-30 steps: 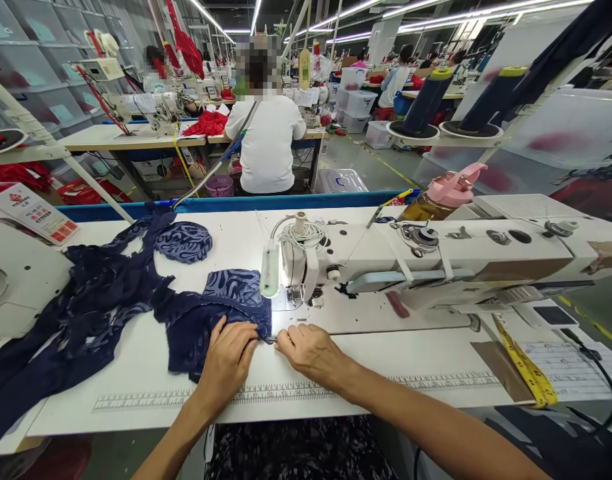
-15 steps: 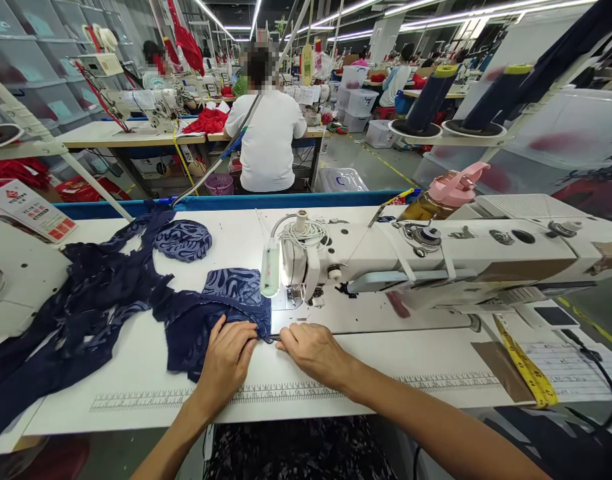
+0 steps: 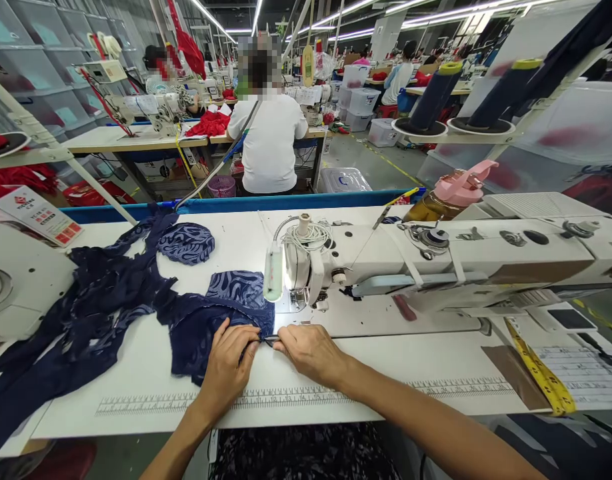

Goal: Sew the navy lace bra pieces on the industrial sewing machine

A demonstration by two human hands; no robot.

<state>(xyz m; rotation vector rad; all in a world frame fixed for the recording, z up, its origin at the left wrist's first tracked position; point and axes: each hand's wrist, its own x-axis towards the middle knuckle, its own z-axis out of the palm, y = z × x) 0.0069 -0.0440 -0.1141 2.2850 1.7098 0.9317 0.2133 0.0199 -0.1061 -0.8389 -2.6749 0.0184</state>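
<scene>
A navy lace garment piece lies on the sewing table in front of the sewing machine. My left hand rests on its right end, thumb and fingers pinching the fabric edge. My right hand is closed around a slim metal tool, most of it hidden in the fist. Its narrow tip meets the fabric edge beside my left fingertips; whether it is snips or tweezers I cannot make out. The needle and presser foot stand just above and right of the fabric.
More navy fabric is heaped at the left, and a patterned lace piece lies behind it. A yellow tape measure hangs over the front edge at right. Behind the machine stand a pink-lidded bottle and thread cones. A person in white sits ahead.
The camera view has shifted slightly. Both hands stay at the same fabric edge, the tool's tip still against it, with little visible movement.
</scene>
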